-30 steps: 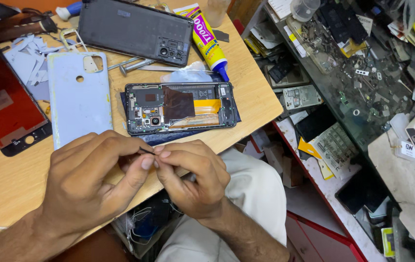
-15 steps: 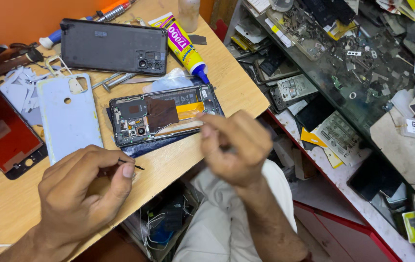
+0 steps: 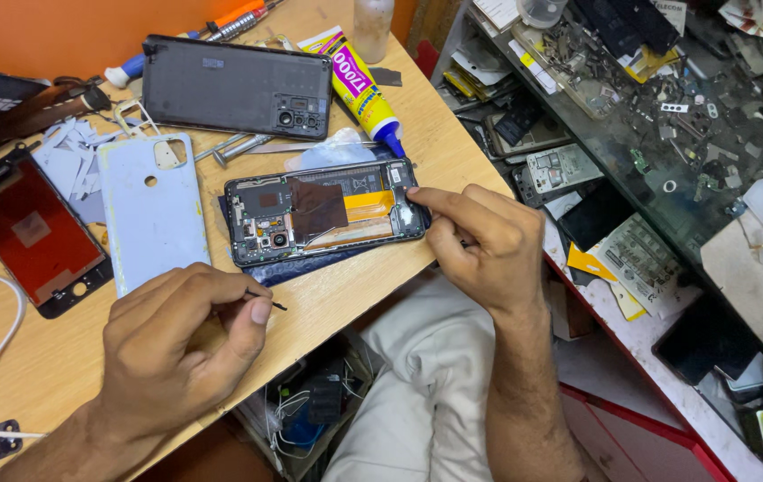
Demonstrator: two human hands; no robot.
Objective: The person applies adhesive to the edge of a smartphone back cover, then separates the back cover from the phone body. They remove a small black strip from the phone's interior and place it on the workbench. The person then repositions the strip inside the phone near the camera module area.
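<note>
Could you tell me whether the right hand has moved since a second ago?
Yes. The right hand left the left hand and reached up to the opened phone.

Opened phone [image 3: 323, 212], back off, innards exposed, lay flat near counter's [image 3: 33, 357] front edge; thin dark pin [image 3: 267, 300] pinched just beside it.

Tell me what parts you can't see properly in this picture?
- Head view: the thin dark tool in the left hand is mostly hidden by its fingers.
- The opened phone's right end sits behind the right hand.
- The small parts on the glass shelf are too tiny to identify.
</note>
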